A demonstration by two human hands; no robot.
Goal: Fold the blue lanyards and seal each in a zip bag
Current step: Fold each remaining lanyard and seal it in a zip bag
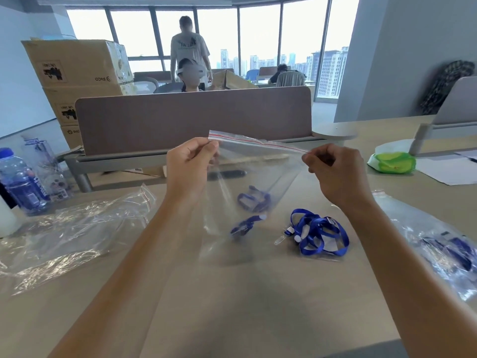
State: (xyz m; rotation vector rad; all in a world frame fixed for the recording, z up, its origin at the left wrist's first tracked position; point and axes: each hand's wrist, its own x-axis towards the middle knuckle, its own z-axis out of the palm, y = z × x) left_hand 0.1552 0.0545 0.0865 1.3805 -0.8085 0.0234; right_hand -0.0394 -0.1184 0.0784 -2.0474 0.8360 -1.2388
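Pinching clear crinkly zip bag (247,182)

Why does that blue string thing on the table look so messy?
The loose blue lanyard on the table lies in a tangled heap of loops, not folded yet. Both hands, the left hand and the right hand, pinch the top of a zip bag held up above it. Nothing looks broken or spilled.
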